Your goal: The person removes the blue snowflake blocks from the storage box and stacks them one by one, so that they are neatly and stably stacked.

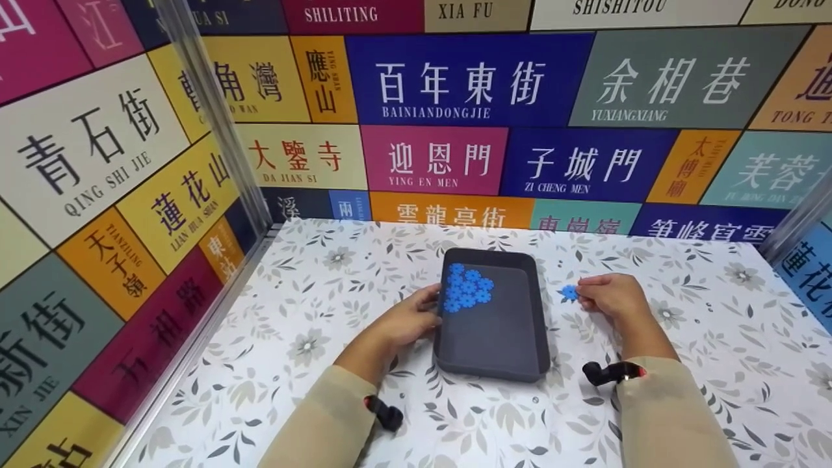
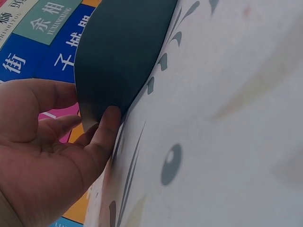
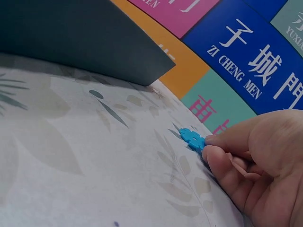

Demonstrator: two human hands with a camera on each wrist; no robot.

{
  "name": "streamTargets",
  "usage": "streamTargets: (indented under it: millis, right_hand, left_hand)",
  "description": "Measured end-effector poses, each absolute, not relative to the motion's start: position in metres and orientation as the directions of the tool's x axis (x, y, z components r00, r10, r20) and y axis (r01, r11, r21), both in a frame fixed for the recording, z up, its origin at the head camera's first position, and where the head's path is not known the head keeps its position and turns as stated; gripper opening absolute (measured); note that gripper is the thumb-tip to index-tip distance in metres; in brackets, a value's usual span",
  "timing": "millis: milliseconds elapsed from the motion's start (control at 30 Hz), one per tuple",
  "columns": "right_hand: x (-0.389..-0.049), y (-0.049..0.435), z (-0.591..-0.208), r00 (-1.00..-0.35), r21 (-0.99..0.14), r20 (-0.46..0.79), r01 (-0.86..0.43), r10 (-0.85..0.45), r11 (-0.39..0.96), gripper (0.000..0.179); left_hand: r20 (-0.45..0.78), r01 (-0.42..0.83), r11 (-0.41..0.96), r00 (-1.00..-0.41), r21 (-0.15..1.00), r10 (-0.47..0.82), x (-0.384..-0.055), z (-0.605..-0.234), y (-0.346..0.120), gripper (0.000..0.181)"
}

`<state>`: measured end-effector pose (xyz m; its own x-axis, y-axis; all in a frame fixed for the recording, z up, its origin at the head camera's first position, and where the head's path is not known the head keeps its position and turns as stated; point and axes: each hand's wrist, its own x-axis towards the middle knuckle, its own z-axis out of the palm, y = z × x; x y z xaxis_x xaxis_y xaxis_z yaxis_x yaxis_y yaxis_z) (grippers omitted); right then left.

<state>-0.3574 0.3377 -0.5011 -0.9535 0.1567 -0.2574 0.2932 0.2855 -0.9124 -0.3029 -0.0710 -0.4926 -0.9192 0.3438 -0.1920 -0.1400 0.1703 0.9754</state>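
Observation:
In the head view, a dark grey rectangular tray [image 1: 491, 335] has several blue snowflake-shaped pieces [image 1: 468, 286] grouped at its far left corner. My left hand [image 1: 406, 318] holds the tray at its left side. In the left wrist view, the thumb lies low against the outer wall [image 2: 123, 52], with the other fingers partly hidden behind it. Right of the tray, my right hand [image 1: 614, 299] pinches one blue snowflake disc [image 3: 192, 138] between thumb and forefinger, close over the tablecloth.
A white leaf-and-flower patterned cloth [image 1: 312, 390] covers the table. Panels with Chinese lettering [image 1: 461, 81] rise behind it and along the left. A clear corner strip [image 1: 237, 156] joins the panels. Black wrist devices [image 1: 390, 416] stick out from both sleeves.

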Motion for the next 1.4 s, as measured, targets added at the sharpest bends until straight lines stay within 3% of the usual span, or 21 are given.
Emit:
streamTargets:
  millis: [733, 967, 1400]
  right_hand:
    - [-0.356, 0.332, -0.488, -0.963, -0.931, -0.229, 0.259, 0.142, 0.257, 0.051]
    - [-0.353, 0.302, -0.466, -0.990, -0.935, -0.127, 0.138, 0.055, 0.327, 0.056]
    - [-0.359, 0.237, -0.441, -0.997, -0.959, -0.041, 0.024, -0.057, 0.284, 0.048]
  left_hand:
    - [-0.187, -0.149, 0.137, -0.924, 0.979, 0.333, -0.306, -0.492, -0.068, 0.079]
    - [-0.194, -0.146, 0.160, -0.919, 0.976, 0.343, -0.304, -0.492, -0.070, 0.079]
    - [-0.196, -0.133, 0.202, -0.922, 0.970, 0.333, -0.303, -0.492, -0.070, 0.078]
